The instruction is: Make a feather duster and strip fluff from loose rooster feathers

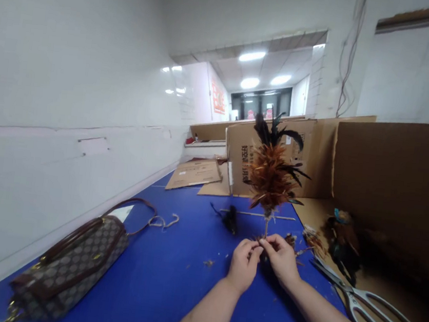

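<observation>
A feather duster head (273,170) of orange-brown and black feathers stands upright on a thin stick over the blue table (170,275). My left hand (243,263) and my right hand (281,256) meet at the stick's lower end, fingers pinched closed around it and a small tuft of feathers. A loose dark feather (230,218) lies on the table just beyond my hands. More loose feathers (339,237) are heaped to the right on cardboard.
Large metal scissors (370,305) lie at the right. A checked brown handbag (71,266) rests at the left by the white wall, string (163,221) beside it. Cardboard boxes (270,152) and flat sheets stand behind and to the right.
</observation>
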A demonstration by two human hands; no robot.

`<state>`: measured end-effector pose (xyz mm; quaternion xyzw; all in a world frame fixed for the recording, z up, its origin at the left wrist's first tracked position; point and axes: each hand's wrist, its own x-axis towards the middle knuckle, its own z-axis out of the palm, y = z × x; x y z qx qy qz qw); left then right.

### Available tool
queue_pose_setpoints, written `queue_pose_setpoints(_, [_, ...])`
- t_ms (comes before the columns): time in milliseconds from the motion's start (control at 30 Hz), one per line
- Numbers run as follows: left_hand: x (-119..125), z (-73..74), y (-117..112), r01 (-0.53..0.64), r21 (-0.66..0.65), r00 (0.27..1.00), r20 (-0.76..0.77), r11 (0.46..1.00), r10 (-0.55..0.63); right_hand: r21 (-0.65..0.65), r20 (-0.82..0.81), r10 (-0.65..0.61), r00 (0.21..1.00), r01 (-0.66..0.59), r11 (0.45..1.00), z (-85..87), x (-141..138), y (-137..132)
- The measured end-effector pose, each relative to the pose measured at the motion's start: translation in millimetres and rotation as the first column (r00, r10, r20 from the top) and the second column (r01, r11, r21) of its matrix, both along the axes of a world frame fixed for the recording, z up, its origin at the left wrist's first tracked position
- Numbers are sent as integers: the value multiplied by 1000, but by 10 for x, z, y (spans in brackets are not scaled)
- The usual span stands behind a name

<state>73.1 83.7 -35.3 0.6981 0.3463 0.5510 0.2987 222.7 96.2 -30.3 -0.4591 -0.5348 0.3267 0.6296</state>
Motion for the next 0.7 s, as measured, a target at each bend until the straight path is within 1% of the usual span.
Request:
queue_pose_setpoints(200, [-22, -21, 5, -48, 61, 995, -86, 997, 53, -19, -3, -9, 1000, 9, 1000, -65, -2, 3])
queue_pose_setpoints(333, [-30, -15, 20, -69, 88, 989, -124, 994, 80, -7, 13, -6, 1000, 6, 1000, -76, 4, 10])
queue_pose_setpoints(567, [-62, 55, 1, -136, 112, 984, -100, 984, 148, 64, 91, 28, 995, -34, 997, -71, -63, -60])
queue_pose_setpoints(700, [-62, 61, -3, -124, 115, 988, -72, 986, 133, 93, 129, 30, 991, -42, 995, -83, -107, -110])
